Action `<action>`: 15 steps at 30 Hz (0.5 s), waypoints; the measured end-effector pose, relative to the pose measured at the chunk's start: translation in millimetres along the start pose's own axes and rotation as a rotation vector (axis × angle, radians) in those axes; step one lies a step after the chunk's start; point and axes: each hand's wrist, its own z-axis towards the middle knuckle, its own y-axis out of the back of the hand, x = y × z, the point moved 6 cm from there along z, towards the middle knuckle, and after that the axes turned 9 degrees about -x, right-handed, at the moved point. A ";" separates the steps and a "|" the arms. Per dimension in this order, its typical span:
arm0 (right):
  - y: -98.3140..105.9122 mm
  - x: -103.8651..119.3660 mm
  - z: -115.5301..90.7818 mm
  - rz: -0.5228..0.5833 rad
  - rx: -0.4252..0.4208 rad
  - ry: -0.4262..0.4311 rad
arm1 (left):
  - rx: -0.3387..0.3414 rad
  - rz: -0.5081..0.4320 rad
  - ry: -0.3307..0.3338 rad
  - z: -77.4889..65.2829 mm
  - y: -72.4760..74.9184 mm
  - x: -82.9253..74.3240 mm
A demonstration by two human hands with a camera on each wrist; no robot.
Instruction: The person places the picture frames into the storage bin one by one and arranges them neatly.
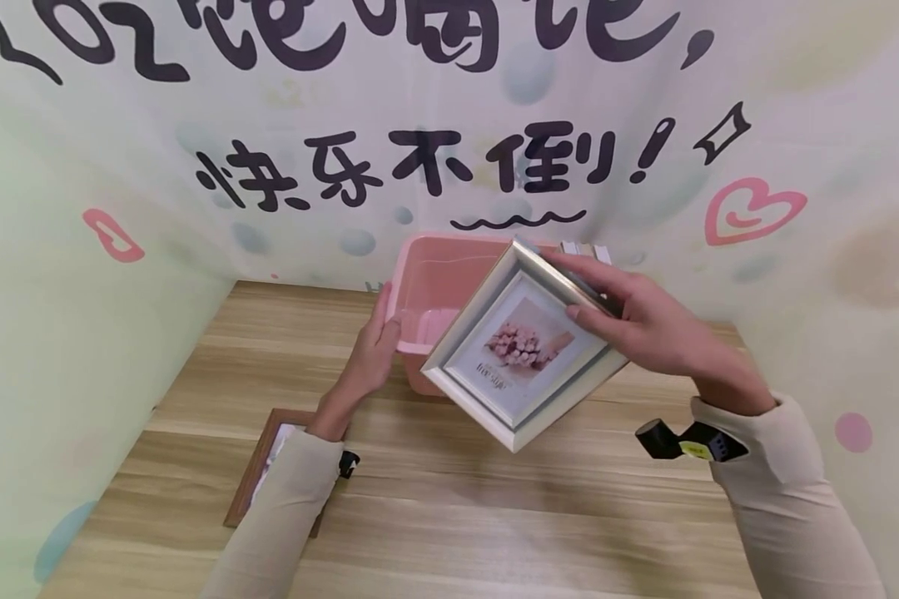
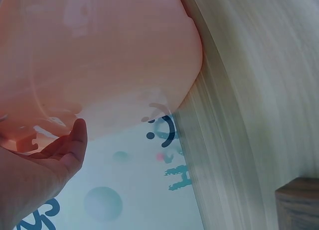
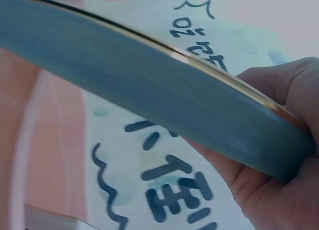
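Note:
My right hand [image 1: 652, 324] holds a silver picture frame [image 1: 520, 349] by its upper right edge, thumb on the front and fingers behind. The frame is tilted cornerwise in front of a pink plastic bin [image 1: 442, 279], hiding much of it. Its picture shows pink flowers. In the right wrist view, the frame's bluish-grey side [image 3: 149, 85] crosses the view, gripped at the right end. At the bin's left rim, my left hand [image 1: 367, 353] grips the edge. The left wrist view shows the bin's outer wall [image 2: 109, 56] beside that hand [image 2: 45, 170].
A brown wooden picture frame [image 1: 253, 466] lies on the wood-grain table [image 1: 434, 532], partly under the left forearm. Silvery-white frame corners [image 1: 584, 249] show at the bin's right, behind the held frame. A printed cloth backdrop [image 1: 389, 108] rises behind the table.

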 end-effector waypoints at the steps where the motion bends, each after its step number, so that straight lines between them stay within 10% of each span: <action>1: 3.8 1.8 0.3 0.002 -0.012 0.008 | 0.000 0.000 0.002 0.2 -0.3 0.6; 15: 39.3 13.4 6.6 -0.146 -0.213 0.123 | 0.021 -0.010 0.050 -1.2 0.1 -12.5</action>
